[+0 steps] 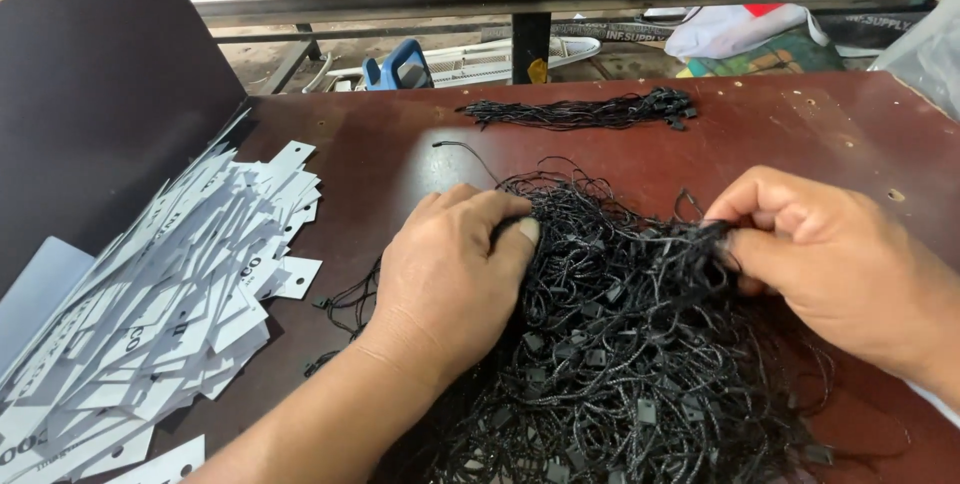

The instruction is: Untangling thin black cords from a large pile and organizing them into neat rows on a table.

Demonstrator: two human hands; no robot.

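- Head view: tangled pile of black strings (620,344) with small plastic locks lies on the brown desk (800,134), spreading from centre toward 6 o'clock.
- Left hand (450,284) rests on the pile's 9 o'clock edge, fingers curled and pressed into the strings, thumb down.
- Right hand (830,254) at 3 o'clock; fingers pinch a tuft of strings at the pile's upper right. It looks nearer the loose ends.
- Tidy bundle of strings (590,112) at 12 o'clock, long axis left–right, well apart.
- White paper tags (170,314) heaped at 9 o'clock, beside a dark board (100,84).
- Nothing lies between the hands and the pile.
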